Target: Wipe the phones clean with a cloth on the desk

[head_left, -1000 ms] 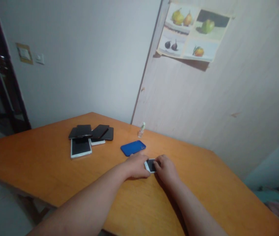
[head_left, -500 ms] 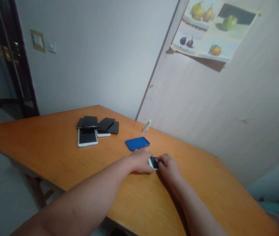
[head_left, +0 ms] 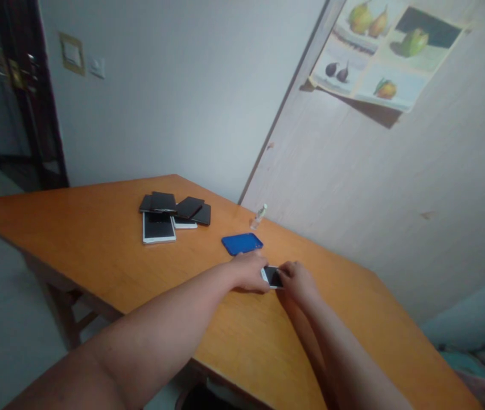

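A white smartphone (head_left: 272, 277) with a dark screen lies on the wooden table between my two hands. My left hand (head_left: 251, 272) is closed around its left end, thumb on the near edge and fingers on the far edge. My right hand (head_left: 297, 279) has its fingers bunched together at the phone's right end, over the screen. Whatever those fingers pinch is hidden. Just beyond my left hand is a blue phone case (head_left: 242, 244), lying flat. Behind it stands a small clear bottle (head_left: 259, 217) with a pale green top.
Several dark phones and tablets lie piled at the back left, among them a white-framed tablet (head_left: 159, 228) and a black one (head_left: 164, 202). The table (head_left: 97, 245) meets the wall at the back. A fruit poster (head_left: 385, 54) hangs on the wall.
My right fingers have slid toward the phone's right end, baring more of the screen. My left hand keeps its hold. The whole view has shifted slightly.
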Available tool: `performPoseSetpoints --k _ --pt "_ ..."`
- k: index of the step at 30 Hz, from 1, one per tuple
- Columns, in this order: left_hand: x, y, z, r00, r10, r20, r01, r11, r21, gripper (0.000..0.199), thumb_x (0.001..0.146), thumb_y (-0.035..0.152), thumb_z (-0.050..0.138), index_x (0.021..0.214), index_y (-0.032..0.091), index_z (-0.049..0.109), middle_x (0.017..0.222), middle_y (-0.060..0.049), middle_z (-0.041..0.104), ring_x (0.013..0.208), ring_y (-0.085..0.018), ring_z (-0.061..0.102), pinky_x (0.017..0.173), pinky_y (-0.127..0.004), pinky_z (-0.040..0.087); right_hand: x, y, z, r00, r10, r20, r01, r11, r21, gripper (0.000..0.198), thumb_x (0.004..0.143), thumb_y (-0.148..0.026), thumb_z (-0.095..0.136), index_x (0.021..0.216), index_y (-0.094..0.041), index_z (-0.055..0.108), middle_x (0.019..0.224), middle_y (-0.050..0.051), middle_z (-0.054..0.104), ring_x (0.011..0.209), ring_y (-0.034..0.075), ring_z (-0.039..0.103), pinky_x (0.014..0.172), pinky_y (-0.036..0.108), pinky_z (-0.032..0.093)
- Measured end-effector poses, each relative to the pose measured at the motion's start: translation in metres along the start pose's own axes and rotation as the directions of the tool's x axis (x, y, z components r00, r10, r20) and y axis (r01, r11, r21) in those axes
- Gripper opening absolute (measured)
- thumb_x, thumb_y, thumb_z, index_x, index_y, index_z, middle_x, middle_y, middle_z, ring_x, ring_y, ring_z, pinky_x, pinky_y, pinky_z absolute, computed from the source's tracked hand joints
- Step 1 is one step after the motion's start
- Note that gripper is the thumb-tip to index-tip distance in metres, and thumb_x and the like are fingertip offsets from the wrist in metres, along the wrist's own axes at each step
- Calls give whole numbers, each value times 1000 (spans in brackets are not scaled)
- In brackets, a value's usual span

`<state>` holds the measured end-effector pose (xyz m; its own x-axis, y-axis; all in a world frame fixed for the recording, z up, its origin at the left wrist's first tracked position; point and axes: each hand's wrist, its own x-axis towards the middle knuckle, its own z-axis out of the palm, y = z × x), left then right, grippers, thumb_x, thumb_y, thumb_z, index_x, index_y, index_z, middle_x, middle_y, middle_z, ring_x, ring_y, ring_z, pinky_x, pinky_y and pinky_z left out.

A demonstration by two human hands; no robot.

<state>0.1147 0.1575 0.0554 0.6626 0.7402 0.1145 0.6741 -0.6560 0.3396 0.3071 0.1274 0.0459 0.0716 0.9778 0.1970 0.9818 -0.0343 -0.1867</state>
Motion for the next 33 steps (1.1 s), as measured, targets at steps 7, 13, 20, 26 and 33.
performPoseSetpoints --k 7,13,20,26,33 --pt "1 -2 -1 999 -28 39 29 999 -20 51 66 57 65 109 30 68 114 -8 62 98 -31 66 81 -39 53 10 11 -9 954 -251 166 214 953 212 12 81 -17 59 79 -18 70 77 2 67 73 15 59 65 24 39" --pt "3 -3 0 999 -20 43 21 1000 -21 61 65 67 63 113 29 67 116 -9 60 100 -31 64 82 -40 52 10 20 4 988 -146 -42 150 982 114 16 85 -22 56 85 -16 71 85 6 64 81 18 59 70 26 41" --pt "4 -4 3 1000 -16 20 16 999 -33 60 66 68 64 113 30 66 116 -6 60 106 -29 62 86 -36 50 6 24 0 968 -244 61 226 952 207 14 84 -20 57 82 -17 70 82 4 63 78 17 59 69 26 41" --pt "5 -5 4 1000 -18 23 18 999 -30 59 67 65 64 115 31 67 111 -6 60 98 -28 63 80 -35 51 3 21 2 981 -191 -34 194 971 138 17 84 -16 57 88 -17 73 85 5 61 80 16 58 71 25 41" --pt "4 -4 3 1000 -24 15 25 998 -53 62 67 61 67 121 33 65 113 -5 60 99 -28 63 79 -33 50 4 21 0 987 -157 -24 159 977 141 19 84 -14 56 89 -17 74 86 5 63 81 17 58 72 26 41"
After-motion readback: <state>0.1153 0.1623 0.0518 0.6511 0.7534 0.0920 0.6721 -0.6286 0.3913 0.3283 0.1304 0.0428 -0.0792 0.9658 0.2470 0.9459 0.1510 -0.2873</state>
